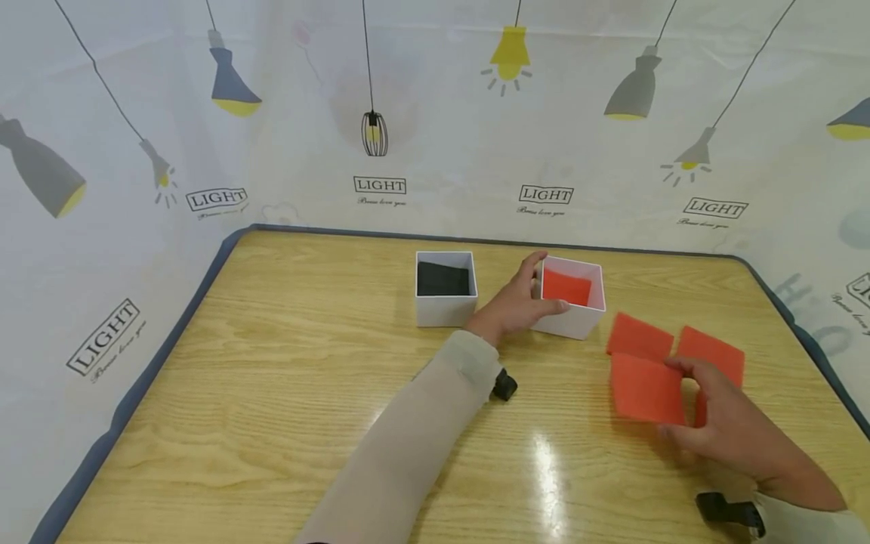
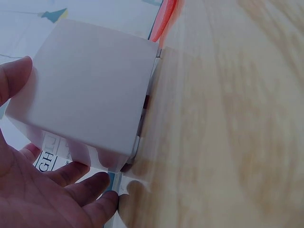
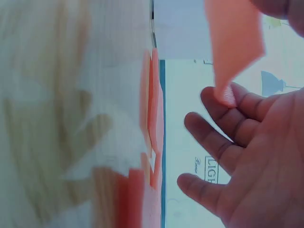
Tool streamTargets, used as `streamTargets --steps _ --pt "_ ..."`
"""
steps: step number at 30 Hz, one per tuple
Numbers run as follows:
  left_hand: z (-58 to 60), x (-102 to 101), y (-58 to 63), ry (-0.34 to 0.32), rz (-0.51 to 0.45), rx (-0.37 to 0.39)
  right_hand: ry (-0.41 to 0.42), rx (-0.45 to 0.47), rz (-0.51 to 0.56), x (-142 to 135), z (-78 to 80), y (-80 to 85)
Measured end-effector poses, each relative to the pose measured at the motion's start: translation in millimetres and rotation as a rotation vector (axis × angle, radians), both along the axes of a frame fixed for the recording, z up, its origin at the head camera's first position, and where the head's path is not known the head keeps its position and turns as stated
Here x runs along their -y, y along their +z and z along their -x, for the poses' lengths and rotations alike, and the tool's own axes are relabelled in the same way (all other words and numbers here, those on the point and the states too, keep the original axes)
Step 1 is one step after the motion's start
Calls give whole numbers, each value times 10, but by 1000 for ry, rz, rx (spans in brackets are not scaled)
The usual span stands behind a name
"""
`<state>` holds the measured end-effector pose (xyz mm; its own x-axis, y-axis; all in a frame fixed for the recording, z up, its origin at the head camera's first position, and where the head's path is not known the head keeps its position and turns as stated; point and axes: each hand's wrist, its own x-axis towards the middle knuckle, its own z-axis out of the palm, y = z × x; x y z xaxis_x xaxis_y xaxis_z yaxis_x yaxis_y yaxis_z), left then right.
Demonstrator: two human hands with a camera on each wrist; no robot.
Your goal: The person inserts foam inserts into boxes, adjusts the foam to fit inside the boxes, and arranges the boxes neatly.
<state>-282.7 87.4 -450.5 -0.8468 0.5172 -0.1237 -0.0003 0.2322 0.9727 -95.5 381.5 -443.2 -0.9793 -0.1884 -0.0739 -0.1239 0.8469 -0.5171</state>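
My left hand (image 1: 513, 306) grips the near-left corner area of a white square box (image 1: 567, 323), thumb in front and fingers at its side. Inside that box a red piece (image 1: 566, 285) shows. In the left wrist view the box (image 2: 90, 85) has its plain side toward the camera, between thumb and fingers. My right hand (image 1: 730, 431) pinches a thin red square (image 1: 646, 389), felt-like, between thumb and forefinger above the table. In the right wrist view this square (image 3: 237, 38) hangs bent, the other fingers spread. Behind it lie red squares (image 1: 639, 338), one partly hidden by the hand.
A second white box (image 1: 445, 311) stands left of the gripped one, with black pieces (image 1: 442, 279) inside. Both are on a wooden table (image 1: 272, 393), which ends at a printed white curtain (image 1: 462, 204) behind. Each wrist carries a black strap (image 1: 504, 385).
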Motion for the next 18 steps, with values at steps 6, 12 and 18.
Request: streamTargets --steps 6,12,18 --pt "-1 8 20 -6 -3 -1 -5 -58 58 92 6 0" --pt "6 -5 13 -7 -3 3 5 -120 85 127 14 18" --pt "11 1 6 -2 6 0 28 -199 123 176 30 17"
